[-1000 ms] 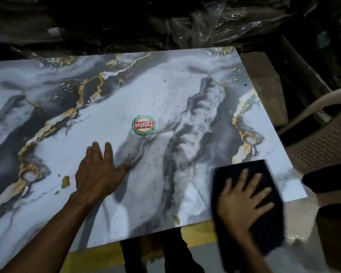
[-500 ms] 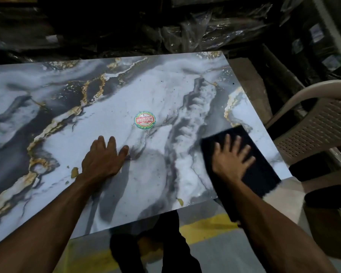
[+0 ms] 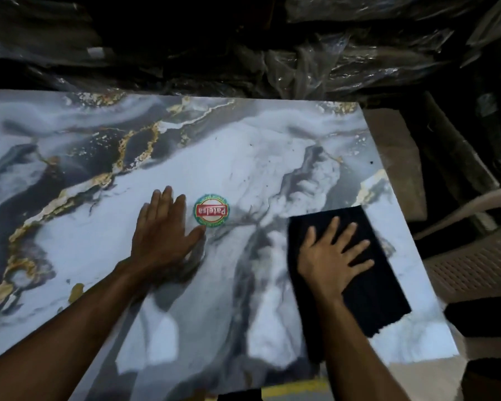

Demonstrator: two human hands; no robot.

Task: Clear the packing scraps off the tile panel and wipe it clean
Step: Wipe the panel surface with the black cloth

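Note:
A large glossy tile panel (image 3: pixel 243 157) with a grey, white and gold marble pattern fills the view. A round green and red sticker (image 3: pixel 211 210) sits near its middle. My left hand (image 3: pixel 162 230) lies flat on the panel just left of the sticker, thumb tip close to it. My right hand (image 3: pixel 331 256) presses flat, fingers spread, on a dark cloth (image 3: pixel 368 287) at the panel's right side. A small yellowish scrap (image 3: pixel 75 290) lies near my left forearm. Tiny dark specks dot the white area above the sticker.
Crumpled dark plastic wrapping (image 3: pixel 301 53) is piled behind the panel's far edge. A beige plastic chair (image 3: pixel 475 256) stands right of the panel. A brown board (image 3: pixel 394 157) lies past the right edge. A yellow floor line (image 3: pixel 295 389) shows below the near edge.
My right hand has slid the cloth up from the panel's near right corner, and it now lies further in. My left hand has moved forward to the sticker. The view has shifted.

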